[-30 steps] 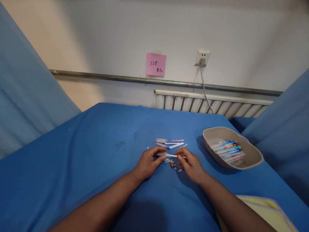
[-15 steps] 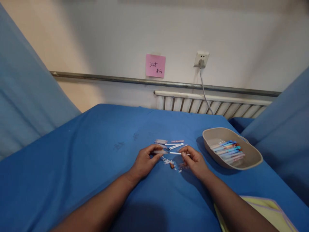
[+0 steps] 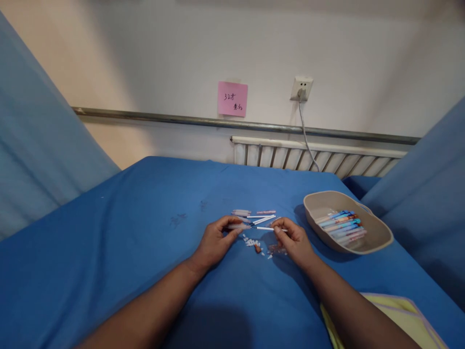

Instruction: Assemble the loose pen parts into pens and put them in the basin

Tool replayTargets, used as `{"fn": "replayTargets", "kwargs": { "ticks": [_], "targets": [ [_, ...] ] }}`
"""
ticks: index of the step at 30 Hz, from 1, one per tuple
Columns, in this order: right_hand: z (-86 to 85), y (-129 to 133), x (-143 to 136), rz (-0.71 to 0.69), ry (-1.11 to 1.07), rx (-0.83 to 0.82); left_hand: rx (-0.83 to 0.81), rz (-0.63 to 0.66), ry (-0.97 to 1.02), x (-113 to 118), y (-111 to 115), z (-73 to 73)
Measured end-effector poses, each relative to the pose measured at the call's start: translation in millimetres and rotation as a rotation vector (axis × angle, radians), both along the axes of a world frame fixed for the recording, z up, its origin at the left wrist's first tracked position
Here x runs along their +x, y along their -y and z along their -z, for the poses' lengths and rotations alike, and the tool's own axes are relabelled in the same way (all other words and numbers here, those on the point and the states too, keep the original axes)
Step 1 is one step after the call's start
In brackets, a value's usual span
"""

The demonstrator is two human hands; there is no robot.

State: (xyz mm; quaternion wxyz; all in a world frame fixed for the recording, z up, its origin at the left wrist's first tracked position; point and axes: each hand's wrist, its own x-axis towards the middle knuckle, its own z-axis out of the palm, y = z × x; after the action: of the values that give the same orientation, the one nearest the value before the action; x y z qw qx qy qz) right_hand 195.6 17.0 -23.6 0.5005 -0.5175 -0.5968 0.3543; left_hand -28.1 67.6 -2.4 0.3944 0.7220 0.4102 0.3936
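My left hand (image 3: 213,243) is closed round a pale, see-through pen barrel (image 3: 236,226). Between the thumb and fingers of my right hand (image 3: 296,243) is a thin white pen refill (image 3: 264,228). The refill's left end lines up with the barrel's right end; whether it sits inside is too small to tell. Just behind lie more white refills (image 3: 263,219), pale pen barrels (image 3: 241,212) and a pink patterned barrel (image 3: 266,212). In front of the hands are several small white tips (image 3: 250,241), a brown piece (image 3: 257,248) and see-through brownish parts (image 3: 276,248) beside my right hand.
A beige basket (image 3: 316,237) with several pens (image 3: 343,225) stands at the right. A yellow cloth (image 3: 392,315) lies under my right forearm. Blue sheeting (image 3: 145,271) covers the surface. Behind are a radiator (image 3: 276,157), a rail (image 3: 174,118) and a plugged-in socket (image 3: 302,88).
Both hands keep their grip on the barrel and refill, which have shifted very slightly. The whole view has moved a little; the loose parts and basket lie as before.
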Motion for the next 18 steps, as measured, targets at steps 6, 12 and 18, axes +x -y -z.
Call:
{"fn": "replayTargets", "kwargs": {
  "ticks": [6, 12, 18],
  "targets": [
    [0.4, -0.1, 0.2, 0.001, 0.008, -0.005, -0.014, 0.003, -0.003, 0.6, 1.3, -1.8],
    [1.9, 1.3, -1.2, -0.021, 0.023, -0.001, 0.029, 0.010, -0.060, 1.9, 3.8, -1.1],
    [3.2, 3.6, -4.9, -0.039, 0.025, -0.016, 0.108, 0.037, -0.114, 1.4, 7.4, -2.1]
  ]
}}
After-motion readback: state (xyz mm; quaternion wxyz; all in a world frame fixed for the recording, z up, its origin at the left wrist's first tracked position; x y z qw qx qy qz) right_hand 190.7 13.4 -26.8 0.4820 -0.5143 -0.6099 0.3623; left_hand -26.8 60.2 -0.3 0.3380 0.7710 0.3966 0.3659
